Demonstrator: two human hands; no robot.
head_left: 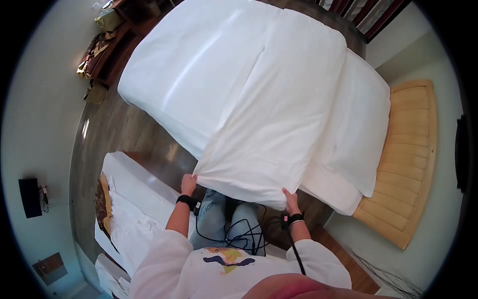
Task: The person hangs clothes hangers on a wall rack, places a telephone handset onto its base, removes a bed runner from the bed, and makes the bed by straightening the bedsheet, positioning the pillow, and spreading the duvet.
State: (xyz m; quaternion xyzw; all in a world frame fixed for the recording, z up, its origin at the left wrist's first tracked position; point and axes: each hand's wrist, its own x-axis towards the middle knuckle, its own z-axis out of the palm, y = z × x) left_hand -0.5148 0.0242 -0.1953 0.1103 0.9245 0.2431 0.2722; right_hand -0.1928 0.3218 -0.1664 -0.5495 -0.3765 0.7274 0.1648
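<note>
A large white cover lies over the bed, with one part folded back in a wide band. My left hand is closed on the near left corner of this band. At its near right corner, my right hand grips the fabric too. Between my hands the edge hangs slightly slack above my legs. A white pillow rests to the right of the cover, beside the wooden headboard. Both wrists carry black bands with cables.
A second bed with white sheets and a brown patterned cloth stands at the left. Black cables lie loosely across my lap. A wooden shelf unit with bags is at the upper left.
</note>
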